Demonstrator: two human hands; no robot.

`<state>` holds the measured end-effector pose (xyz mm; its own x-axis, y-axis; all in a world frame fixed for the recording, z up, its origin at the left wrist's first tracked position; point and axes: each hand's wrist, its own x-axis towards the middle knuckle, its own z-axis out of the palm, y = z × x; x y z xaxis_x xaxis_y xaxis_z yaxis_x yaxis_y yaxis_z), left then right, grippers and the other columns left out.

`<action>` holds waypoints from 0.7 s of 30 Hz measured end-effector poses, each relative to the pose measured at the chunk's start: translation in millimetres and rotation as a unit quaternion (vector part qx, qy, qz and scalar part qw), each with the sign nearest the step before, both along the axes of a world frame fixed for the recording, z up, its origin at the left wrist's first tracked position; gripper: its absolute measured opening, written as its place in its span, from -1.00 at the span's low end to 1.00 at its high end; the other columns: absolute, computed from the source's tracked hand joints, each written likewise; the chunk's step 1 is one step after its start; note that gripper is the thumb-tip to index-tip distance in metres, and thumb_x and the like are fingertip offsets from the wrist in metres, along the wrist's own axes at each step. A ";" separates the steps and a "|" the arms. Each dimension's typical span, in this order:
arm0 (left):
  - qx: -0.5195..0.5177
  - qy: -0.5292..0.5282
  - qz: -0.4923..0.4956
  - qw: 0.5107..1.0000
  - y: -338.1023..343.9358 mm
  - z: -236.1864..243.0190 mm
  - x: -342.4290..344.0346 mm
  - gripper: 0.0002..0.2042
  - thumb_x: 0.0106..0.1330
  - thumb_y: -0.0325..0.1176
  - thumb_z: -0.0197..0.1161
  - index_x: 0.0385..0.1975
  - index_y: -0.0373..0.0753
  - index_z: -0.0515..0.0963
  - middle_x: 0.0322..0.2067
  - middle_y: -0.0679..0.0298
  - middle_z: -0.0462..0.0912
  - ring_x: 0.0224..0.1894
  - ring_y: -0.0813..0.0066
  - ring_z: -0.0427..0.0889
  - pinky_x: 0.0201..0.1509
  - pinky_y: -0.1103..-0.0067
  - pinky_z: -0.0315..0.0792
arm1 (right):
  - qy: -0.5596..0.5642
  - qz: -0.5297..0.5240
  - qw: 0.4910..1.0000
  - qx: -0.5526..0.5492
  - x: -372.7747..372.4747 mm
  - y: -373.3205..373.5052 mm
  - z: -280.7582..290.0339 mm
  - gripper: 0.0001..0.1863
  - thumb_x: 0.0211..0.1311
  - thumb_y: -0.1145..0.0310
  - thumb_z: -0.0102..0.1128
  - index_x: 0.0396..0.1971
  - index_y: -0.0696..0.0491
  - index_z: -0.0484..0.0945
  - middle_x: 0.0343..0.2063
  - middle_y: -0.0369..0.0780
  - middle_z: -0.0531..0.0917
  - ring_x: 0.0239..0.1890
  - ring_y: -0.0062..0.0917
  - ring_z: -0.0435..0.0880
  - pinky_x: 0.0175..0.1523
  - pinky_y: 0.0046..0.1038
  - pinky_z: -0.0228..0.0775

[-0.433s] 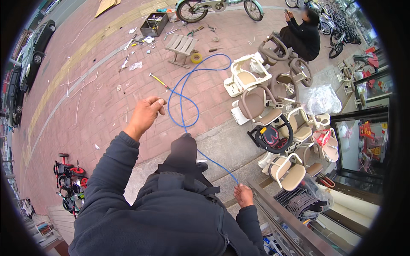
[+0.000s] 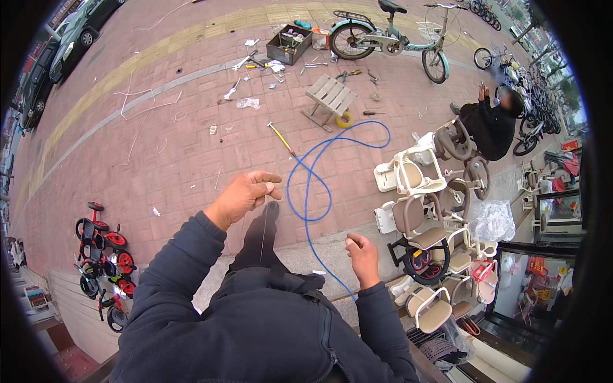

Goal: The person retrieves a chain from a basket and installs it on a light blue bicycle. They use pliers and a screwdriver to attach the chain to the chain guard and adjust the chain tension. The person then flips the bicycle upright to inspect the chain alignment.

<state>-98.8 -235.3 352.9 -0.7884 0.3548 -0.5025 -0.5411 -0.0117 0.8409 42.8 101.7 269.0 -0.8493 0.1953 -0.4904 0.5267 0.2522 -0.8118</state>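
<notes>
My left hand [image 2: 246, 199] is raised in front of me, its thumb and fingers pinched together. A thin greyish wire [image 2: 263, 233] hangs from the pinch, down in front of my dark trouser leg. My right hand [image 2: 364, 262] is raised at the right with its fingers curled loosely and the thumb on top. Nothing shows in it. Just left of it runs a blue hose [image 2: 313, 239], looped over the paving and passing behind my right forearm. The hose's far end joins a yellow rod-like tool [image 2: 281, 139] with a metal tip.
Child bicycle seats [image 2: 418, 175] are piled at the right beside a seated person [image 2: 495, 121]. Ahead stand a slatted stool [image 2: 331, 96], a toolbox [image 2: 274, 51] with scattered tools, and a light-blue bicycle [image 2: 389, 41]. Small red-and-black children's bikes [image 2: 105, 249] stand at the left.
My right hand has come up and away from beside the blue hose and metal rail. My left hand has shifted slightly right, still pinched. The view has turned, showing more of the bicycle.
</notes>
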 end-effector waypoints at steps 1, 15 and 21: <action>-0.060 0.016 -0.030 0.998 -15.6 -2.3 -14.5 -0.68 0.44 -0.38 0.16 0.08 -0.44 0.57 -0.27 0.20 0.74 -0.50 0.68 0.39 -0.42 0.69 0.31 | 0.021 0.050 0.997 0.050 -37.9 -27.9 12.7 -0.69 0.28 0.37 0.30 -0.03 0.19 0.67 -0.19 -0.18 0.73 -0.31 -0.56 0.69 -0.19 -0.51 0.54; -0.144 0.052 -0.176 0.972 -46.9 -2.1 -165.1 -0.82 0.36 -0.37 0.31 -0.23 -0.37 0.70 -0.41 0.27 0.78 -0.27 0.58 0.66 -0.10 0.58 0.49 | 0.457 0.234 0.830 0.216 -250.2 -161.8 68.7 -0.68 0.10 0.42 0.41 -0.11 0.06 0.65 -0.08 -0.20 0.70 -0.23 -0.29 0.66 -0.17 -0.36 0.55; -0.154 0.119 -0.191 0.962 16.2 -13.2 -261.0 -0.76 0.35 -0.27 0.29 -0.35 -0.36 0.69 -0.42 0.20 0.77 -0.32 0.44 0.68 -0.12 0.49 0.51 | 0.359 0.242 0.880 0.194 -338.9 -110.6 53.5 -0.78 0.22 0.40 0.35 -0.14 0.06 0.68 -0.35 -0.23 0.75 -0.32 -0.34 0.71 -0.29 -0.38 0.53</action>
